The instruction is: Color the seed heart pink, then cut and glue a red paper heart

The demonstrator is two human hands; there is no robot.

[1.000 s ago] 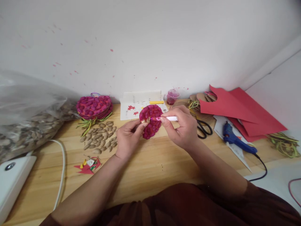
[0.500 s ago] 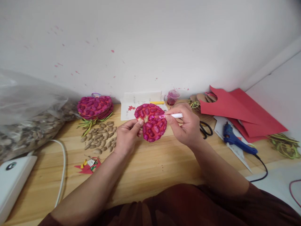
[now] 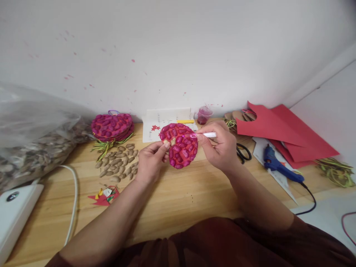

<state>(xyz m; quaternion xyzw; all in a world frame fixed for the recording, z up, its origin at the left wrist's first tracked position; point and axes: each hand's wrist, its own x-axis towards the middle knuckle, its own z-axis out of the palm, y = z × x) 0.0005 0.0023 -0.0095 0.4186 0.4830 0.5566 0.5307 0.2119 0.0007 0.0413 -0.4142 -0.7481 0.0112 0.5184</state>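
A round red disc covered with magenta-painted peanuts [image 3: 182, 148] is held up over the table, its left edge pinched by my left hand [image 3: 152, 159]. A couple of peanuts by that thumb are unpainted and pale. My right hand [image 3: 221, 146] grips a white-handled brush [image 3: 208, 135], whose pink-stained tip touches the peanuts at the disc's upper right. Behind the disc lies a white sheet [image 3: 151, 128] with a red star and a yellow strip. A small clear cup of dark pink liquid [image 3: 204, 115] stands beyond my right hand.
Left are loose peanuts [image 3: 119, 163], a stack of finished-looking discs [image 3: 112, 126], a plastic bag of peanuts [image 3: 41, 148], a white power box [image 3: 20, 218] and paper scraps [image 3: 104, 196]. Right are scissors [image 3: 244, 153], a blue glue gun [image 3: 280, 167] with a cord and red paper [image 3: 283, 129].
The brush tip has shifted slightly up and right across the peanuts, with my right hand. My left hand and the disc have barely moved.
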